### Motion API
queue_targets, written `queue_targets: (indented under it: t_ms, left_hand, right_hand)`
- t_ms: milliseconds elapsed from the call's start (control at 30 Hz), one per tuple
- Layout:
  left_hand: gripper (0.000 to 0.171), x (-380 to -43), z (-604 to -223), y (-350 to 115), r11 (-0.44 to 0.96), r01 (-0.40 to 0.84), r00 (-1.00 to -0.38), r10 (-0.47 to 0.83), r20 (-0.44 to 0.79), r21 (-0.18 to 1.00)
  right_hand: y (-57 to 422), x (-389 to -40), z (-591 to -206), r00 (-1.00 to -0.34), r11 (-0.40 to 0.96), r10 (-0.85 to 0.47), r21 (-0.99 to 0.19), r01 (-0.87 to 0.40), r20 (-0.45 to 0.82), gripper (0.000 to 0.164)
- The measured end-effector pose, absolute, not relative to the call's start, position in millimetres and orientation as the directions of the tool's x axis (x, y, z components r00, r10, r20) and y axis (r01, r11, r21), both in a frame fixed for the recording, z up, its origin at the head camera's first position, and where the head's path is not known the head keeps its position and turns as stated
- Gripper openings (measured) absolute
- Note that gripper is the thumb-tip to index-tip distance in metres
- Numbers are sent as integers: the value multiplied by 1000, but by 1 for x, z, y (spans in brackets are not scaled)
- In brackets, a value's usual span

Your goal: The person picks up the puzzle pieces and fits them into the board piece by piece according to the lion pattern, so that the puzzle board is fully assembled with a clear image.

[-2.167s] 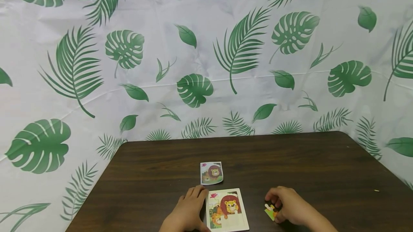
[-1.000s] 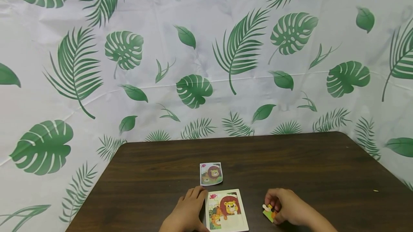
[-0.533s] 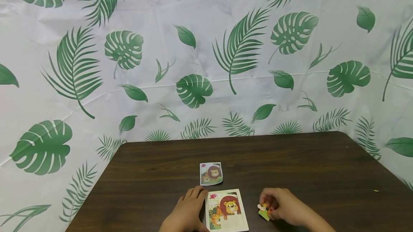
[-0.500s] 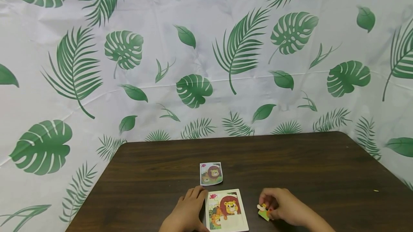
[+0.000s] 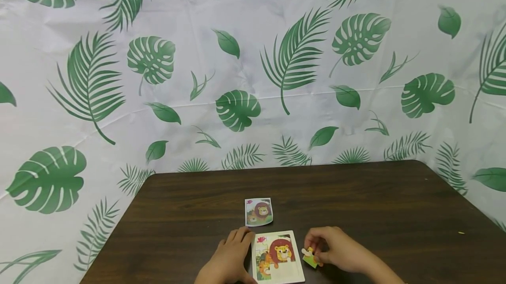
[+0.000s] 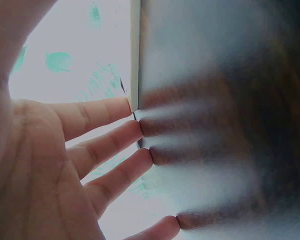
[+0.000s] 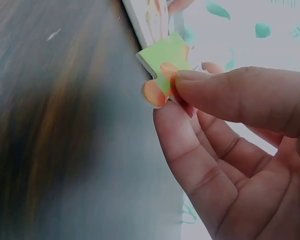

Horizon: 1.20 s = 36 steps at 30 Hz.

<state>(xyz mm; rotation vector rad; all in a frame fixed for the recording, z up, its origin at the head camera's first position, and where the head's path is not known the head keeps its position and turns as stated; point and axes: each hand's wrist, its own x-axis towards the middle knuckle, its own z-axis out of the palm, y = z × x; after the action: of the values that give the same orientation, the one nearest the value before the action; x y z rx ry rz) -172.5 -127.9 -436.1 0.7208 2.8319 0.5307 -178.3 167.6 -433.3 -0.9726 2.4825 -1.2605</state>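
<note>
A lion jigsaw puzzle board (image 5: 290,273) lies on the dark table, partly filled, with a bare pale area at its lower right. My left hand (image 5: 231,255) rests at the board's left edge, fingers extended. In the left wrist view its fingertips (image 6: 146,156) touch the tabletop, the index finger (image 6: 97,112) against the board's corner. Just right of the board, my right hand (image 5: 336,249) pinches a green, orange and yellow puzzle piece (image 5: 310,260) between thumb and index finger. The right wrist view shows this jigsaw piece (image 7: 165,57) raised off the table, tilted, near the board's edge.
A small printed picture card (image 5: 258,212) of the same lion scene lies just behind the board. The brown wooden table (image 5: 197,196) reaches back to a white leaf-patterned cloth (image 5: 237,152). A tiny pale scrap (image 5: 461,232) lies far right.
My right hand has moved left with the puzzle piece, from well right of the board to close beside its edge. The left hand and board have stayed put.
</note>
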Motion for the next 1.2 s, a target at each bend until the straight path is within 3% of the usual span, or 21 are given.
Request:
queue_targets:
  t_ms: [267,900,1200]
  left_hand:
    - [106,-171,-435,-127,820,433,-868,492,-74,373]
    - [103,-171,-434,-127,832,424,-870,484,-94,357]
    - [104,-171,-433,-127,830,415,-870,482,-104,373]
  right_hand:
    - [145,-181,-426,-743,414,-662,-778,-472,98,24]
    - [115,-183,-427,-671,397,-720,-688,-608,177,30]
    - [103,-182,-426,-673,410,-726,-696,-589,141,30]
